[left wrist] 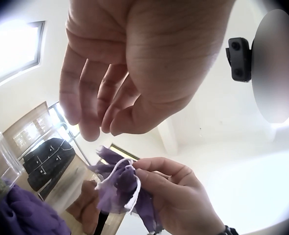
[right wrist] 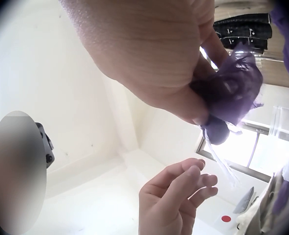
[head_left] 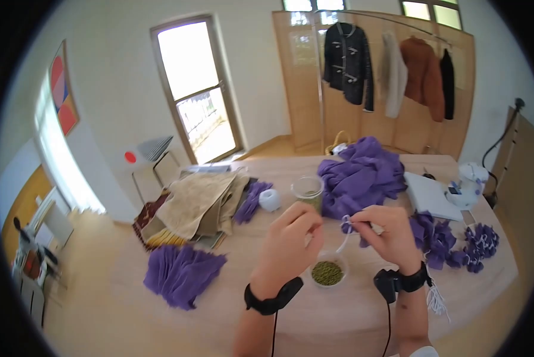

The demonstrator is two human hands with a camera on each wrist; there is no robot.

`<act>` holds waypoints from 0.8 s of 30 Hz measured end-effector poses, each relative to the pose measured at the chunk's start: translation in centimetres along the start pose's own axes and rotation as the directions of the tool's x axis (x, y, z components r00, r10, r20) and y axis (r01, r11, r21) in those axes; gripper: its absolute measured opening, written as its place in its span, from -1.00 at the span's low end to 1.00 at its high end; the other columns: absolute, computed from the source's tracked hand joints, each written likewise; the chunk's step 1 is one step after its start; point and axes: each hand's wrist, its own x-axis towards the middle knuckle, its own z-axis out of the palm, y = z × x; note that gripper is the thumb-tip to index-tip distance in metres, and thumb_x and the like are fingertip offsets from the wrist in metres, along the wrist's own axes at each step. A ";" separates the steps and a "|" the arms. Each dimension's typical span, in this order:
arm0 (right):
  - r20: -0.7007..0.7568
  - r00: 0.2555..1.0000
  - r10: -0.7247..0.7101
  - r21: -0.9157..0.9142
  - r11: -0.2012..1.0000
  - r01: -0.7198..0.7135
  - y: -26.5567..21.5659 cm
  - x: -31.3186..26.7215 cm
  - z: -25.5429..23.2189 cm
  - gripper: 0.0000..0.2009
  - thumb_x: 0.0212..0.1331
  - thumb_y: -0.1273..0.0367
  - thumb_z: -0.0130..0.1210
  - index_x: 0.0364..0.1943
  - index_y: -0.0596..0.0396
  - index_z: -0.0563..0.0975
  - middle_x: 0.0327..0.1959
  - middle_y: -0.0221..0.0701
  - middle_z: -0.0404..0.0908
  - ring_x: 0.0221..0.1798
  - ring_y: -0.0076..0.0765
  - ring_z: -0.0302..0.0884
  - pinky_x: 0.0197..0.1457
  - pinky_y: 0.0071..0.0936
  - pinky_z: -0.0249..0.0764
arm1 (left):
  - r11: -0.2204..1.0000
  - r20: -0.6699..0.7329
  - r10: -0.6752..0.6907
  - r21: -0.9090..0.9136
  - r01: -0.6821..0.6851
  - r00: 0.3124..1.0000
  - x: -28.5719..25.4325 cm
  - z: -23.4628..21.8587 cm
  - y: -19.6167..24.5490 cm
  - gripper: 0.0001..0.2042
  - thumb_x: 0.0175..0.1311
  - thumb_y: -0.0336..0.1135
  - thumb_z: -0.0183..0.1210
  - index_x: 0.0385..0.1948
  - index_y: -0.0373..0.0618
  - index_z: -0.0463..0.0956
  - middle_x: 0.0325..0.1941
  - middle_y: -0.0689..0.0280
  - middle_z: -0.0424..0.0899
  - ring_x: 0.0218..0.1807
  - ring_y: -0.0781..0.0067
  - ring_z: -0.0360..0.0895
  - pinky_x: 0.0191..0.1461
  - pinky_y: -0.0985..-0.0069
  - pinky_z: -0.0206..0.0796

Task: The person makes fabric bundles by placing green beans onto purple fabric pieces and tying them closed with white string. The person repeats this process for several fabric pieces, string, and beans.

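My right hand (head_left: 386,235) pinches a small purple cloth bundle (left wrist: 120,181) between thumb and fingers. White string (left wrist: 133,198) is wound around its gathered neck, with a loose end dangling; a rounded lump (right wrist: 216,131) bulges below the thumb in the right wrist view. Facing it, my left hand (head_left: 290,244) hovers with loosely bent fingers and nothing visible between them, a little apart from the bundle. Beneath both hands stands a clear bowl (head_left: 346,271) of small green beans (head_left: 327,273). Behind it is a clear plastic tub (head_left: 308,185), partly hidden by my left hand.
Purple fabric is heaped (head_left: 362,172) at the back, and a purple piece (head_left: 180,273) lies front left. Folded beige cloth (head_left: 195,199) and a white string ball (head_left: 270,200) are at left. Tied purple bundles (head_left: 481,245) and a white box (head_left: 433,196) sit at right.
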 end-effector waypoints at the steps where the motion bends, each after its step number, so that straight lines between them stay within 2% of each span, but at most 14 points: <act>1: -0.016 1.000 -0.024 0.010 1.000 0.024 0.1 0.1 0.0 -0.90 0.07 0.58 0.23 -0.30 0.19 0.64 -0.41 -0.28 0.68 -0.36 -0.28 0.68 -0.32 -0.49 0.50 | 1.000 0.012 -0.005 -0.013 0.005 1.000 0.1 -0.1 0.1 -0.92 0.10 -0.58 0.24 -0.37 -0.30 0.57 -0.28 0.23 0.62 -0.38 0.36 0.61 -0.26 0.52 0.47; 3: -0.036 0.997 -0.068 0.050 0.996 0.070 0.2 0.1 0.1 -0.90 0.08 0.57 0.24 -0.30 0.19 0.64 -0.40 -0.28 0.69 -0.36 -0.27 0.69 -0.32 -0.49 0.52 | 1.000 0.033 -0.008 -0.022 0.009 0.999 0.3 0.2 0.6 -0.92 0.10 -0.59 0.24 -0.37 -0.30 0.58 -0.28 0.23 0.63 -0.37 0.38 0.62 -0.26 0.53 0.47; 6: -0.010 0.996 -0.085 0.070 0.994 0.085 0.3 0.0 0.2 -0.91 0.11 0.54 0.20 -0.29 0.20 0.63 -0.36 -0.23 0.69 -0.35 -0.10 0.66 -0.26 -0.38 0.55 | 1.000 0.049 0.009 -0.024 -0.007 0.999 0.4 0.6 1.1 -0.91 0.08 -0.59 0.26 -0.37 -0.29 0.60 -0.27 0.24 0.64 -0.35 0.39 0.62 -0.25 0.54 0.48; 14: 0.032 0.994 -0.100 0.164 0.982 0.093 -0.1 -0.1 0.6 -0.89 0.12 0.49 0.20 -0.28 0.19 0.62 -0.39 -0.22 0.66 -0.37 -0.03 0.63 -0.29 -0.32 0.52 | 0.993 0.065 0.106 0.036 -0.108 0.992 0.6 1.2 1.3 -0.87 0.00 -0.62 0.30 -0.39 -0.28 0.63 -0.24 0.24 0.67 -0.29 0.37 0.65 -0.20 0.53 0.50; 24: 0.043 0.995 -0.085 0.196 0.978 0.075 -0.2 -0.3 0.8 -0.92 0.15 0.45 0.21 -0.30 0.16 0.63 -0.43 -0.24 0.64 -0.37 -0.03 0.61 -0.29 -0.29 0.50 | 0.993 0.083 0.090 0.073 -0.096 0.992 0.6 1.3 1.3 -0.86 -0.10 -0.64 0.29 -0.45 -0.26 0.62 -0.30 0.26 0.67 -0.31 0.36 0.66 -0.20 0.52 0.49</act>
